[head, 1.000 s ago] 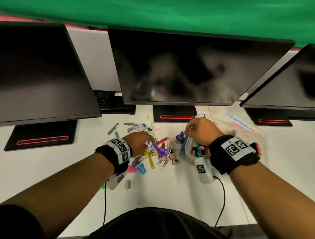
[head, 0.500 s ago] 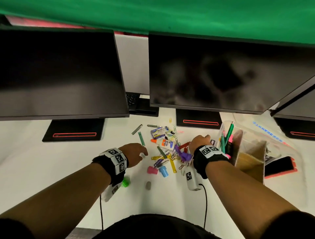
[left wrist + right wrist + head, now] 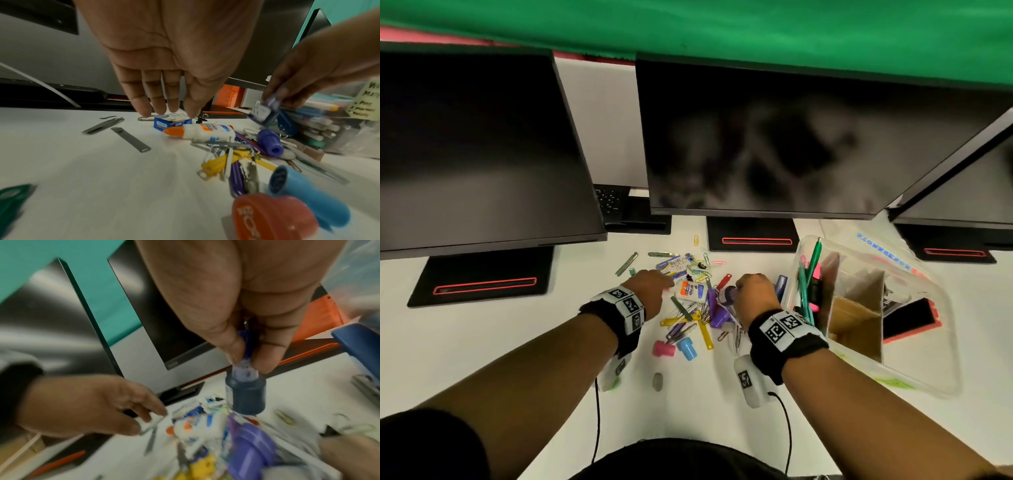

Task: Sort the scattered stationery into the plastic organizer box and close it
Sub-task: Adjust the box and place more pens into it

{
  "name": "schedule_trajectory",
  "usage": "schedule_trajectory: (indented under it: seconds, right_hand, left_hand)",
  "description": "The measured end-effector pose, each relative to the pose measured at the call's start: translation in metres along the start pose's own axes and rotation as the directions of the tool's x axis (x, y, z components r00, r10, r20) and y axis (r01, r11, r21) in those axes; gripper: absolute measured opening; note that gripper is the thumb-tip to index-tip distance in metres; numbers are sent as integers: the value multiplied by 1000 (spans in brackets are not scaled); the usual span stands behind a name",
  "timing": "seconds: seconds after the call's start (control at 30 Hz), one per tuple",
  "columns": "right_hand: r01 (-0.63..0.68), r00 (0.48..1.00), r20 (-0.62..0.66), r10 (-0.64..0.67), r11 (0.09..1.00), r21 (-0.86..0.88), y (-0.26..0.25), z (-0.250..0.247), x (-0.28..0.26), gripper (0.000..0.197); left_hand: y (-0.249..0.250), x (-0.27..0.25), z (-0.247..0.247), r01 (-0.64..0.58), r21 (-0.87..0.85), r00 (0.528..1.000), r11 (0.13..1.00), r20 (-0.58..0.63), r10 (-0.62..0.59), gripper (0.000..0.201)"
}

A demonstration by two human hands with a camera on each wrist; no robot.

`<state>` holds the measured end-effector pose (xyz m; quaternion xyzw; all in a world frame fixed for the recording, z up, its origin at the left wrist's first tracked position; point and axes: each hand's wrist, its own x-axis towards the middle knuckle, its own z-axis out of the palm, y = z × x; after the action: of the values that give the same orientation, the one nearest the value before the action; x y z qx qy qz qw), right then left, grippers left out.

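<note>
While right hand (image 3: pixel 242 331) pinches blue bottle (image 3: pixel 244 395) | left hand (image 3: pixel 164 65) above staple box (image 3: pixel 171 122)

Three big black flat computer screens stood in a row at the back of the white table (image 3: pixel 448 342): a left screen (image 3: pixel 476 154), a middle screen (image 3: pixel 774 144) and a right screen (image 3: pixel 969 192). All were dark. Each sat on a flat black base with a thin red line, like the left one (image 3: pixel 482 279). A black keyboard (image 3: pixel 609 200) showed between the left and middle screens. A green cloth (image 3: pixel 756 31) hung above them
</note>
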<state>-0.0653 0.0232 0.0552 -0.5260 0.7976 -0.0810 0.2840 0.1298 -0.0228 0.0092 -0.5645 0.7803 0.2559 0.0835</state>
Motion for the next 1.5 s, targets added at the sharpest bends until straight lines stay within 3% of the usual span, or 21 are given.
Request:
schedule_trajectory:
  seconds: [0.07, 0.23, 0.5, 0.57, 0.67, 0.83, 1.0, 1.1, 1.17, 1.2, 1.27, 1.33, 1.37, 1.5]
  right_hand:
    - [77, 996, -55, -77, 997, 5, 1, -7, -7, 26]
    - [156, 977, -171, -124, 969, 189, 10, -21, -22, 11]
    - [199, 970, -180, -161, 955, 219, 34, -41, -28, 9]
    - [250, 965, -115, -237, 962, 114, 36, -41, -31, 11]
    - [364, 929, 104, -355, 928, -86, 38, -28, -41, 13]
    - [485, 846, 383, -372, 835, -260, 47, 4, -44, 22]
    - [533, 811, 450, -374, 789, -306, 46, 19, -37, 22]
    - [478, 862, 344, -372, 823, -308, 32, 10, -33, 35]
    - [392, 919, 156, -361, 874, -286, 20, 3, -22, 42]
    - [311, 950, 54, -308, 909, -277, 14, 1, -14, 47]
    - [45, 998, -38, -56, 971, -233, 5, 2, 2, 64]
    - [-206, 978, -18, 206, 964, -169, 4, 7, 15, 77]
    - [-271, 962, -4, 274, 951, -149, 5, 12, 20, 81]
    - [-326, 944, -36, 327, 915, -237, 9, 28, 36, 88]
  left_hand:
    - [5, 8, -1, 10, 55, 1000, 998, 10, -11, 55]
    - [8, 26, 5, 24, 193, 1000, 981, 8, -26, 50]
    - [17, 33, 18, 63, 244, 998, 968, -31, -57, 38]
    - [17, 30, 23, 79, 204, 997, 976, -33, -74, 41]
    - [17, 24, 26, 103, 130, 995, 986, -29, -100, 42]
    - [16, 17, 16, 89, 27, 995, 996, -54, -87, 33]
    - [17, 8, -4, 36, -103, 980, 994, -189, -56, 28]
    - [11, -2, -11, -24, -138, 967, 990, -256, -12, 26]
    - [5, -9, -14, -47, -126, 961, 991, -275, 11, 26]
    - [2, -12, -15, -57, -110, 960, 992, -277, 24, 25]
    - [-3, -18, -16, -73, -77, 963, 994, -266, 50, 25]
    - [-6, -24, -18, -81, -48, 964, 996, -257, 66, 25]
    - [-8, -26, -18, -85, -37, 964, 996, -257, 73, 26]
    - [-18, -32, -17, -83, -27, 962, 996, -262, 73, 27]
